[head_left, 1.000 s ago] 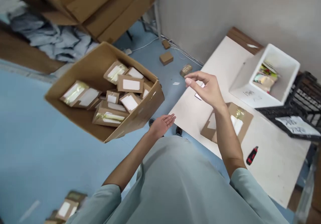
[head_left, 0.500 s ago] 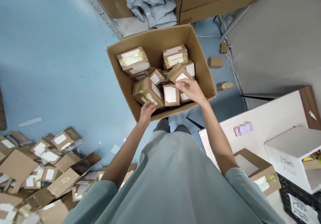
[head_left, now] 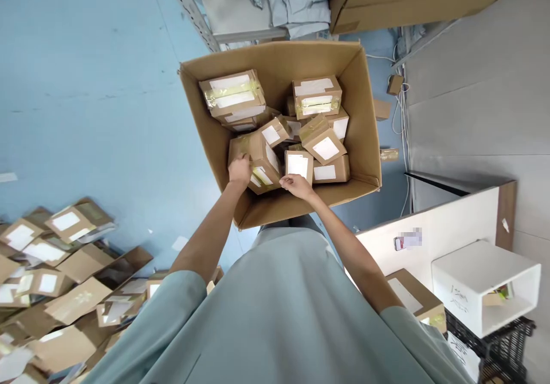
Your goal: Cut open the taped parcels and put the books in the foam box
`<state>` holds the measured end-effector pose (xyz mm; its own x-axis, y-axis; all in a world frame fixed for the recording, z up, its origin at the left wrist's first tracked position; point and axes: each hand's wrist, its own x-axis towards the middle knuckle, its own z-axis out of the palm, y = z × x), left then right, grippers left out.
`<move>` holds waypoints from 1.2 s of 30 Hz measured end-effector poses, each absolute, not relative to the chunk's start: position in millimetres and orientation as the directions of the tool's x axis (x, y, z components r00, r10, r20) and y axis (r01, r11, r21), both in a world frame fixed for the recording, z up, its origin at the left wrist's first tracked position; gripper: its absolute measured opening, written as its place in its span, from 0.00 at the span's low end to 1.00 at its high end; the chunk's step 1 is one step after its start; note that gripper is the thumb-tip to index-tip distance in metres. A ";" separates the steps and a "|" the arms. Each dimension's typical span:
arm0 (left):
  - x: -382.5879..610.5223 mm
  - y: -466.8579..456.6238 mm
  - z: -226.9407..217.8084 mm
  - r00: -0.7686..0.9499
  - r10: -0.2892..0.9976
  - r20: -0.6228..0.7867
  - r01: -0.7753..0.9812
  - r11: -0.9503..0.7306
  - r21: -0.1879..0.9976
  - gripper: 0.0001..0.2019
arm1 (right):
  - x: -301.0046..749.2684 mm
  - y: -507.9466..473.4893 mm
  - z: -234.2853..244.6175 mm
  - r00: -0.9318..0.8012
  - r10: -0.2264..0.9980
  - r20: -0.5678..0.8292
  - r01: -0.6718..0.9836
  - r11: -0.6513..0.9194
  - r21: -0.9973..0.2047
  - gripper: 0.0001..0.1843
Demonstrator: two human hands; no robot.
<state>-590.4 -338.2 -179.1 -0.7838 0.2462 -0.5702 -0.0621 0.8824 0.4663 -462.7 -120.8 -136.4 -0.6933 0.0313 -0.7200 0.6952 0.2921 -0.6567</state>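
Observation:
A large open carton (head_left: 279, 57) holds several smaller taped cardboard boxes with white labels. Against the left side of a bigger cardboard box (head_left: 253, 153) at the carton's near left, my left hand (head_left: 240, 170) has its fingers curled over the edge. My right hand (head_left: 297, 186) is closed, fingertips together at that box's lower right corner; whether they grip it is hard to see. Just above the right hand sits a small labelled box (head_left: 299, 165). A tilted box (head_left: 323, 140) rests to its right, on top of another box (head_left: 333, 170).
Loose boxes are heaped on the blue floor at the lower left (head_left: 81, 301). Grey bags (head_left: 296, 0) lie beyond the carton, beside a metal shelf post (head_left: 193, 11). At right stand a white desk (head_left: 447, 212), a white bin (head_left: 476, 281) and a black crate (head_left: 511, 344).
My right hand has left the tilted box and moved left and nearer to me, beside the bigger box. My left hand has shifted up to that box's left side. The view has shifted.

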 end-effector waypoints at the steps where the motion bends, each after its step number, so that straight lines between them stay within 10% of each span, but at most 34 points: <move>1: -591.8 -337.8 -181.4 -0.775 0.254 -0.579 -0.049 0.889 0.456 0.20 | -460.3 -121.6 -140.8 -0.684 0.040 -0.729 0.706 0.290 -0.646 0.05; 10: -604.8 -331.7 -155.8 -0.743 0.356 -0.566 0.104 0.898 0.428 0.13 | -447.5 -124.6 -154.0 -0.665 0.101 -0.740 0.735 0.264 -0.624 0.06; 25: -565.4 -307.3 75.3 -0.964 0.256 -0.073 0.145 0.735 0.663 0.20 | -356.7 -38.8 -10.1 -0.716 0.621 -0.319 0.502 0.140 -0.854 0.34; 36: -280.2 -136.7 46.1 -0.580 0.663 -0.473 -0.134 0.495 0.858 0.16 | -30.7 94.3 63.8 -0.385 0.923 -0.004 0.661 0.272 -0.700 0.38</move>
<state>-280.2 -136.7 46.1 -0.5802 0.6630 -0.4731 -0.1338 0.4954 0.8583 -30.7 94.3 63.8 -0.3852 0.9228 -0.0043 0.6606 0.2725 -0.6995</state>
